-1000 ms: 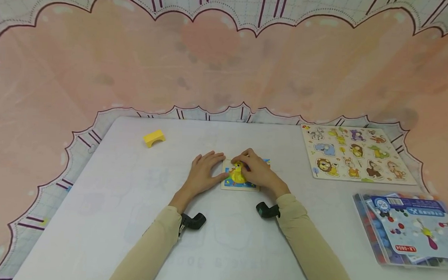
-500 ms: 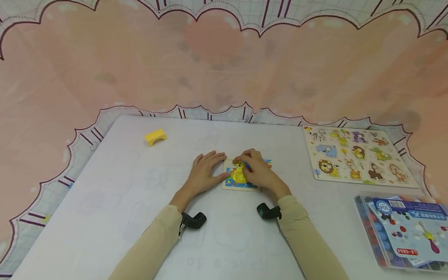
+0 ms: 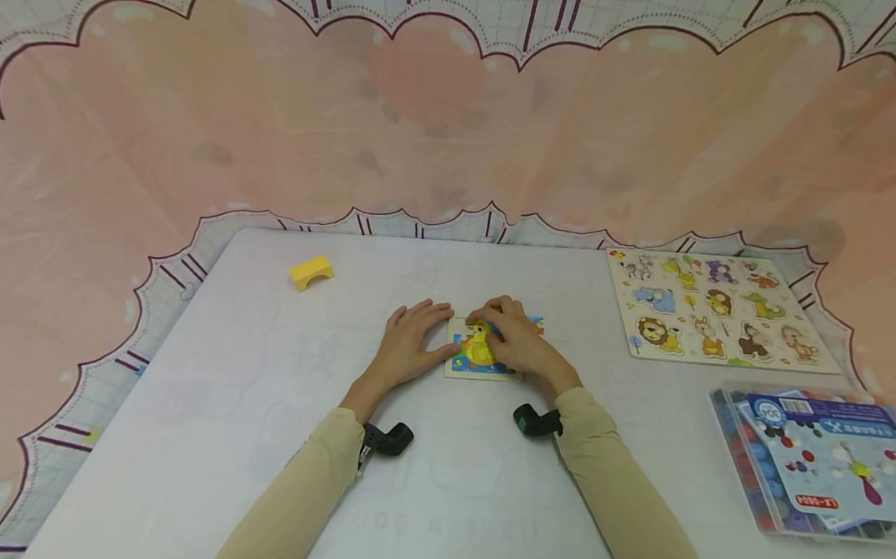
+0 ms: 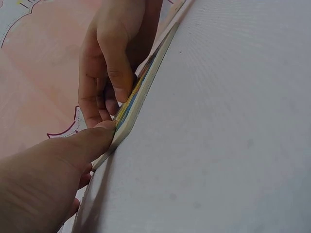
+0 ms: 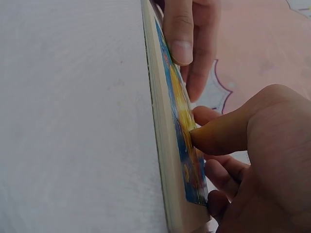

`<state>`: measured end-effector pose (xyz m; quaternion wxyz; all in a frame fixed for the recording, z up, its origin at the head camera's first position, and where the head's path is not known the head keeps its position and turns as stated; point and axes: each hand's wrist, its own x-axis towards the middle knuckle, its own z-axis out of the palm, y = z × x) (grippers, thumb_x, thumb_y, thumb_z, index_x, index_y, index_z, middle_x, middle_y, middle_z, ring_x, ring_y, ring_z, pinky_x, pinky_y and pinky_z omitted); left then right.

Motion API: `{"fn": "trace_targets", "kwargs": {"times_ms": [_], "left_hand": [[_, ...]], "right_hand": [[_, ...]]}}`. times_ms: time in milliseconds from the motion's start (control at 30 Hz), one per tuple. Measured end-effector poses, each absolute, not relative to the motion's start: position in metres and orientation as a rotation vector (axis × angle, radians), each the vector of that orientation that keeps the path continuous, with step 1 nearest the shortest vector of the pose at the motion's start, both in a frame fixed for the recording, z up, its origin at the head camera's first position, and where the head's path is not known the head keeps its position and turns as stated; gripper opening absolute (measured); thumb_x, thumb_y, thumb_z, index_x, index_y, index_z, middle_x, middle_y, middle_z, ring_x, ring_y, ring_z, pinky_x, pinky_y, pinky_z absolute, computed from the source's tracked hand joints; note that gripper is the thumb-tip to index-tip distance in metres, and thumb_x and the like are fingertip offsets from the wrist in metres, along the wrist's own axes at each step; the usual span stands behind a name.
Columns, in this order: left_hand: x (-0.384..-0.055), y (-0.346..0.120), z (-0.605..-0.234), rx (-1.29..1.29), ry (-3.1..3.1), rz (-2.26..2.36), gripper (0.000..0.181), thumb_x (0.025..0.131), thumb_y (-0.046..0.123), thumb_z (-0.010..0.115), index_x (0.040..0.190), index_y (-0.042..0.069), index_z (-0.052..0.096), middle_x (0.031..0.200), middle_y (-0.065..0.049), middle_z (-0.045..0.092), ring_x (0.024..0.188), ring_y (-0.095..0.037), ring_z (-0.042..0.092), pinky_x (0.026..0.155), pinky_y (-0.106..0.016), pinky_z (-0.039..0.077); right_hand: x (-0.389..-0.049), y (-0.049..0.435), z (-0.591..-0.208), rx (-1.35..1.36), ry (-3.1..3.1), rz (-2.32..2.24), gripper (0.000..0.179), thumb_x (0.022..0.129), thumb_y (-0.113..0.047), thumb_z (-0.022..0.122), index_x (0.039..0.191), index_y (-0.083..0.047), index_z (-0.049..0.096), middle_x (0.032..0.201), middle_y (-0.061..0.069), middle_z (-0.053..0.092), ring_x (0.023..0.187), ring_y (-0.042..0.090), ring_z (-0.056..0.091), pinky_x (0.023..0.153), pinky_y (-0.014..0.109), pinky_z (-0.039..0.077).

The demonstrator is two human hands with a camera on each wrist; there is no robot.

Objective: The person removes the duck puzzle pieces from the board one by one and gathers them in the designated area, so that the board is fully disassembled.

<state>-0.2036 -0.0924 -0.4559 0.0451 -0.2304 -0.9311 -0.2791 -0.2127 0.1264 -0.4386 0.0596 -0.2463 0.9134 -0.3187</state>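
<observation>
A small wooden duck puzzle (image 3: 481, 376) lies flat mid-table, with a yellow duck (image 3: 478, 352) on blue. My left hand (image 3: 410, 342) rests at its left side, fingers extended, thumb tip on the board's edge. Bent over the right part is my right hand (image 3: 526, 343), its index finger by the duck's head. In the right wrist view, the right thumb (image 5: 221, 136) presses on the picture and the other fingers curl at the far side. The left wrist view shows the board (image 4: 127, 121) nearly edge-on. The right hand covers much of the puzzle's right half.
A yellow arch block (image 3: 311, 272) stands at the back left. An animal peg-style board (image 3: 724, 312) lies at the back right. Nearer on the right is a clear plastic box (image 3: 798, 522) of colored pieces with a printed card (image 3: 834, 459) on top. A patterned curtain (image 3: 424, 145) hangs behind the white table.
Both hands stay at the duck puzzle in nearly the same pose. The head view has shifted very slightly; nothing else has visibly moved.
</observation>
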Motion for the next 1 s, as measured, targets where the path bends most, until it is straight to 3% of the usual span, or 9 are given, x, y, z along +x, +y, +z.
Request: {"fn": "trace_targets", "kwargs": {"times_ms": [667, 867, 1000], "left_hand": [[-0.2037, -0.0934, -0.4546, -0.691, -2.855, -0.864, 0.059, 0.085, 0.042, 0.067, 0.134, 0.013, 0.053, 0.143, -0.003, 0.049, 0.141, -0.026, 0.032, 0.115, -0.055, 0.015], [-0.2038, -0.0938, -0.4545, -0.694, -2.855, -0.865, 0.059, 0.085, 0.042, 0.067, 0.135, 0.013, 0.053, 0.143, -0.003, 0.048, 0.141, -0.026, 0.032, 0.115, -0.055, 0.015], [-0.2041, -0.0934, -0.4544, -0.699, -2.867, -0.855, 0.059, 0.086, 0.042, 0.067, 0.135, 0.013, 0.053, 0.144, -0.003, 0.048, 0.141, -0.026, 0.032, 0.115, -0.055, 0.016]], "right_hand": [[-0.2132, 0.1257, -0.4406, -0.759, 2.704, -1.097, 0.033, 0.091, -0.001, 0.050, 0.120, -0.015, 0.055, 0.126, 0.010, 0.048, 0.116, 0.028, 0.040, 0.103, 0.051, 0.035], [-0.2124, 0.1265, -0.4432, -0.695, 2.671, -1.195, 0.042, 0.093, -0.004, 0.051, 0.132, -0.017, 0.047, 0.132, 0.008, 0.048, 0.124, 0.026, 0.041, 0.109, 0.049, 0.033], [-0.2102, 0.1267, -0.4429, -0.612, 2.675, -1.277, 0.036, 0.095, -0.007, 0.051, 0.130, -0.015, 0.048, 0.132, 0.008, 0.051, 0.126, 0.025, 0.045, 0.110, 0.046, 0.034]]}}
